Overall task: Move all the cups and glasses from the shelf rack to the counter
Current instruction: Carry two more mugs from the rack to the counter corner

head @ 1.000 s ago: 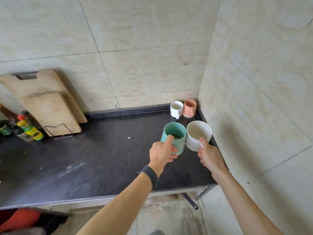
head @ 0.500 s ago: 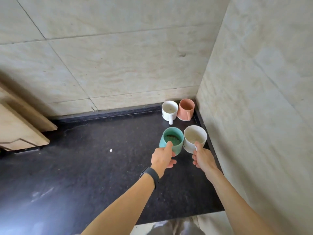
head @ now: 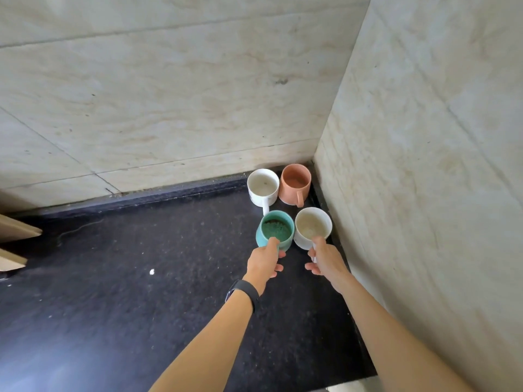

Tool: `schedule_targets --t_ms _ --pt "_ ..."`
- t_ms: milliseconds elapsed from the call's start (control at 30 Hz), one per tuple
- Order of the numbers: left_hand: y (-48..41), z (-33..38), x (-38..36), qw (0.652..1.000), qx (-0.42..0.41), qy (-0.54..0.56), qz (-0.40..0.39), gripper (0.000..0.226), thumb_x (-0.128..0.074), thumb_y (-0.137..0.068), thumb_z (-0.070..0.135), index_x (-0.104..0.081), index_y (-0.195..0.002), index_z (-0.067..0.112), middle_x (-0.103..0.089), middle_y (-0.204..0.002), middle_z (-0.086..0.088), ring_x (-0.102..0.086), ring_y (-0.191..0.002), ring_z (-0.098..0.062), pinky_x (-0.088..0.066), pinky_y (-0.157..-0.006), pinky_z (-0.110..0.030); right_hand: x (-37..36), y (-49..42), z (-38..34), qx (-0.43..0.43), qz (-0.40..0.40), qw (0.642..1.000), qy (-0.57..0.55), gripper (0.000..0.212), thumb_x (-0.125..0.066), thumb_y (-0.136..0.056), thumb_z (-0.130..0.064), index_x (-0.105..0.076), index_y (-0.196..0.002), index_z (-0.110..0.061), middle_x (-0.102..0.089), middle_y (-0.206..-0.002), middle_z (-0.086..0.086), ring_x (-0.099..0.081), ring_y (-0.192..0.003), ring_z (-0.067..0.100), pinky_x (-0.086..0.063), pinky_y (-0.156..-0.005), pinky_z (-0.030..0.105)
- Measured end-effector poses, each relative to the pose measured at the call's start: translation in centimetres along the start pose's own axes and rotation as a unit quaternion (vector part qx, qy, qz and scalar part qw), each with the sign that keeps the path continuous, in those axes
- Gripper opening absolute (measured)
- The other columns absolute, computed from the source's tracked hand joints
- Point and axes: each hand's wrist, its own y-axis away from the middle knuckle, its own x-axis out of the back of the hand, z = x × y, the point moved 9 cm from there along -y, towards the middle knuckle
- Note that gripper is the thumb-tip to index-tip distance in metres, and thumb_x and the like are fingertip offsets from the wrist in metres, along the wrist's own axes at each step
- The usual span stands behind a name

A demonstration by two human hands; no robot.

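Observation:
My left hand [head: 264, 263], a black band on its wrist, grips a teal mug [head: 276, 230] by the near side, thumb on the rim. My right hand [head: 325, 260] holds a white mug [head: 312, 226] by its handle, thumb on the rim. Both mugs are low over the black counter [head: 141, 292] near the right wall; whether they touch it I cannot tell. Behind them in the corner stand a smaller white mug [head: 263, 186] and a salmon mug [head: 295, 183], handles toward me. The shelf rack is out of view.
Tiled walls [head: 424, 193] close the counter at the back and right. Wooden cutting boards [head: 14, 239] lean at the far left edge. A small white speck [head: 152, 271] lies on the counter. The counter's front edge runs at the bottom right.
Both hands have carried the teal and white mugs forward and down toward the corner, now close behind the two standing mugs. The view has moved closer and to the right.

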Motion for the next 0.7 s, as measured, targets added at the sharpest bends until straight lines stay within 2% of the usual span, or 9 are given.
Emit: schedule_targets --t_ms 100,233,333,433,567,700 --pt "-1.0 -0.2 -0.9 1.000 0.000 0.012 -0.009 0.040 -0.043 -0.096 0.042 -0.071 -0.093 0.014 -0.068 -0.085 0.005 -0.063 -0.067 -0.017 -0.045 -0.056 -0.026 0.1 -1.1 -0.1 -0.005 0.000 1.000 0.001 0.047 -0.031 -0.102 -0.047 -0.060 -0.088 -0.012 -0.066 -0.102 0.007 -0.073 -0.079 0.021 -0.054 -0.069 0.030" --pt "-2.0 -0.1 -1.5 1.000 0.000 0.010 -0.008 0.042 -0.041 -0.098 0.043 -0.073 -0.095 0.015 -0.069 -0.087 0.005 -0.063 -0.070 -0.015 -0.046 -0.060 -0.026 -0.1 -2.4 -0.1 -0.017 -0.009 1.000 -0.005 0.051 -0.031 -0.103 -0.051 -0.063 -0.111 -0.012 -0.067 -0.106 0.003 -0.073 -0.080 0.018 -0.055 -0.071 0.030" --pt "-2.5 -0.3 -1.7 1.000 0.006 0.008 -0.014 0.043 -0.039 -0.099 0.043 -0.072 -0.103 0.015 -0.070 -0.094 0.006 -0.064 -0.073 -0.015 -0.046 -0.061 -0.026 -0.4 -2.9 -0.1 -0.016 -0.020 1.000 -0.009 0.051 -0.030 -0.103 -0.049 -0.061 -0.119 -0.012 -0.066 -0.111 0.002 -0.073 -0.083 0.018 -0.053 -0.070 0.030" --pt "-2.8 -0.8 -1.8 1.000 0.009 0.011 -0.018 0.043 -0.039 -0.098 0.043 -0.072 -0.105 0.016 -0.071 -0.098 0.007 -0.065 -0.076 -0.015 -0.047 -0.063 -0.026 -0.7 -3.2 -0.4 -0.013 -0.028 0.999 -0.031 0.053 -0.030 -0.102 -0.044 -0.062 -0.122 -0.007 -0.065 -0.110 0.003 -0.074 -0.085 0.020 -0.052 -0.068 0.029" --pt "-3.2 -0.8 -1.7 1.000 0.004 0.000 -0.023 0.042 -0.038 -0.099 0.044 -0.072 -0.102 0.018 -0.072 -0.101 0.006 -0.066 -0.074 -0.015 -0.050 -0.064 -0.027 -0.7 -3.7 -0.2 -0.012 -0.033 0.999 -0.016 0.047 -0.030 -0.103 -0.045 -0.060 -0.113 -0.009 -0.065 -0.118 0.006 -0.073 -0.086 0.018 -0.053 -0.067 0.028" --pt "-3.5 -0.8 -1.6 0.999 0.003 -0.018 -0.036 0.040 -0.039 -0.099 0.046 -0.070 -0.095 0.021 -0.072 -0.105 0.005 -0.065 -0.071 -0.015 -0.050 -0.062 -0.026 -1.1 -3.8 0.5 -0.024 -0.037 0.999 -0.017 0.045 -0.029 -0.105 -0.042 -0.058 -0.121 -0.012 -0.064 -0.118 0.004 -0.072 -0.088 0.018 -0.057 -0.075 0.031"
